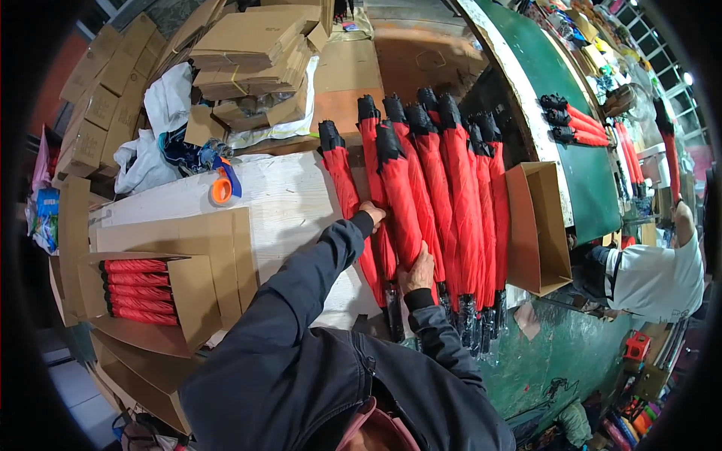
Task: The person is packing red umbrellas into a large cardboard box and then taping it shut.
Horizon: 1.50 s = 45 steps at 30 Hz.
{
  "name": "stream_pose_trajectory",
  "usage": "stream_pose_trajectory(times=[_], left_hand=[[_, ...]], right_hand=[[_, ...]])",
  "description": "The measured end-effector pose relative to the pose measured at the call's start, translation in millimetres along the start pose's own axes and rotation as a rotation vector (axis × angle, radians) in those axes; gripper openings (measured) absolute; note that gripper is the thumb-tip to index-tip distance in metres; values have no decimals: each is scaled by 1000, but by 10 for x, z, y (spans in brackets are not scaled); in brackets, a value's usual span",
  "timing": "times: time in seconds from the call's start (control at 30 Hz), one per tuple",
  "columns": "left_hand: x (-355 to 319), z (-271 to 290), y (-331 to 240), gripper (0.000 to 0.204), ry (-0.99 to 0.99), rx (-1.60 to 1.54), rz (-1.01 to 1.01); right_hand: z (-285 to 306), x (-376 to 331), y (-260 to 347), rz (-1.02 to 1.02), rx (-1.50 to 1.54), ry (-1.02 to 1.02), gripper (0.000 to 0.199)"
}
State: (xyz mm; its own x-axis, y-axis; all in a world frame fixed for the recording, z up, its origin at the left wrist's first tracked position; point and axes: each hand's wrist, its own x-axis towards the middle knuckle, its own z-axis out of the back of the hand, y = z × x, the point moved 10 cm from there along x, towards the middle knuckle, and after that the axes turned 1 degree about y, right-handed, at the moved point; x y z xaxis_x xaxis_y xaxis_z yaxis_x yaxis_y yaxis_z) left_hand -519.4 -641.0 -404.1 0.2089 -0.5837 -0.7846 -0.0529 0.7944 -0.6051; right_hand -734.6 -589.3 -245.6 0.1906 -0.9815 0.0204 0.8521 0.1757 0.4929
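Several folded red umbrellas with black ends and clear-wrapped lower ends lie side by side in front of me, across the table edge. My right hand [418, 272] is closed round the lower part of the front umbrella [401, 199], which lies over its neighbours. My left hand [372, 214] reaches between that one and the leftmost umbrella [344, 180]. Its fingers are curled against the red cloth, partly hidden by the umbrellas. To the left, an open carton [197, 297] holds several more red umbrellas [141, 291] stacked in a row.
An orange-and-blue tape dispenser [223, 183] rests on the white board [282, 192]. Flattened cartons [252, 41] are piled beyond. An upright open box [540, 225] stands right of the umbrellas. Farther right, a person in a white shirt [654, 278] holds another umbrella [668, 143] beside a green table [590, 180].
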Motion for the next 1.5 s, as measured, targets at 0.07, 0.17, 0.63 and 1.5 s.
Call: stream_pose_trajectory(times=[0.07, 0.17, 0.63, 1.5], left_hand=[[58, 188, 33, 47, -139, 68, -83], [-108, 404, 6, 43, -310, 142, -286], [-739, 931, 36, 73, -455, -13, -245], [-1577, 836, 189, 77, -536, 160, -447]], right_hand=[[-186, -12, -91, -33, 100, 92, 86], [-314, 3, -151, -88, 183, 195, 87], [-245, 406, -16, -1, 493, 368, 80], [-190, 40, -175, 170, 58, -21, 71]])
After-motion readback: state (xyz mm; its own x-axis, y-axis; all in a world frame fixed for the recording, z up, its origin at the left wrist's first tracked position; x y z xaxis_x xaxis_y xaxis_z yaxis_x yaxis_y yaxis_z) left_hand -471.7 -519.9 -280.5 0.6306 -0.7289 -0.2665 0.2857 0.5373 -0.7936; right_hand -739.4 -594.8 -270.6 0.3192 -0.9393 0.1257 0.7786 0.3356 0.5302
